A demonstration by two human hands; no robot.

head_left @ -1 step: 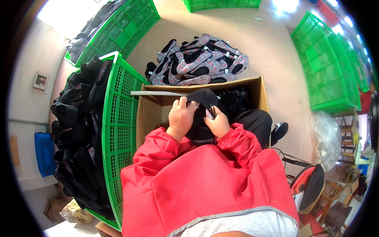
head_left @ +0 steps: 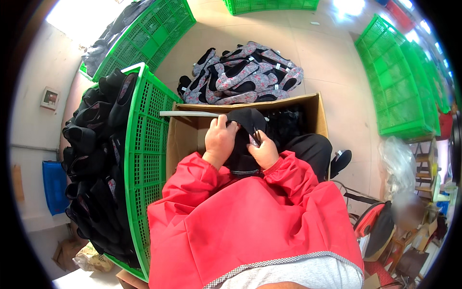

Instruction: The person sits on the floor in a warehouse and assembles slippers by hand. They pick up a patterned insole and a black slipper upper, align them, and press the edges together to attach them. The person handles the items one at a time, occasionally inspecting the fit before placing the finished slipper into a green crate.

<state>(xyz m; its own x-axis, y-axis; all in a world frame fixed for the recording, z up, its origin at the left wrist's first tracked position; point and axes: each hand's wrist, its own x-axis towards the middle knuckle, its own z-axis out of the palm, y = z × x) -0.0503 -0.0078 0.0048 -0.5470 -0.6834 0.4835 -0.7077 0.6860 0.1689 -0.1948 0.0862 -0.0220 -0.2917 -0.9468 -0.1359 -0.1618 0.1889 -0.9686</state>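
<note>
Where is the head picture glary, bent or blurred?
Head view: glare whitens the upper left and flares on the floor top right; the nearest green plastic crate bows along its rim; a lower right patch is blurred; the black fabric piece shows little detail.

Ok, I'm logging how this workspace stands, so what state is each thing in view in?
Left hand: closed on the black fabric
Right hand: fingers bent at the fabric, full grip unclear
Black fabric: bunched, partly hidden
Cardboard box: open-topped, dark items inside
Near left green crate: open-topped, heaped full
Black shoes: piled loosely in that crate
Patterned shoes: heaped on the floor
Clear plastic: crumpled
</note>
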